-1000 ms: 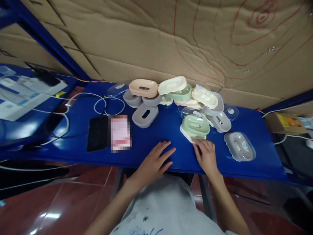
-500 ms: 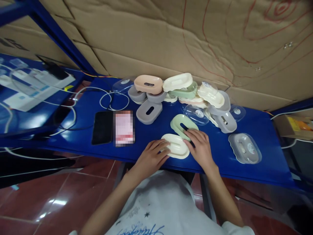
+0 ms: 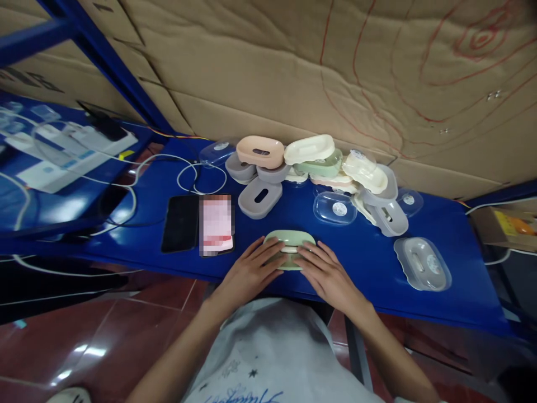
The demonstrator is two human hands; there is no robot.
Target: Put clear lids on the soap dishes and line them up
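Observation:
A pale green soap dish [image 3: 290, 237] lies near the front edge of the table, between my hands. A cream strip shows through its slot; the rest of the cream piece is hidden beneath it. My left hand [image 3: 254, 267] grips the green dish's left end, fingers reaching over the top. At the other end, my right hand [image 3: 326, 270] is laid over the dish with its fingertips near the slot. To the right rests a grey soap dish [image 3: 419, 264] under a clear lid.
Behind are stacked soap dishes: a peach one [image 3: 260, 151], a grey one [image 3: 255, 202], a cream one [image 3: 308, 149]. A clear lid [image 3: 329, 210] lies in front of the pile. Two phones, one dark [image 3: 180, 224] and one lit [image 3: 215, 224], lie left beside white cable [image 3: 136, 179].
The green dish has come toward me and now sits over the cream piece. My left hand has shifted from the cream piece to the green dish; my right hand has moved nearer.

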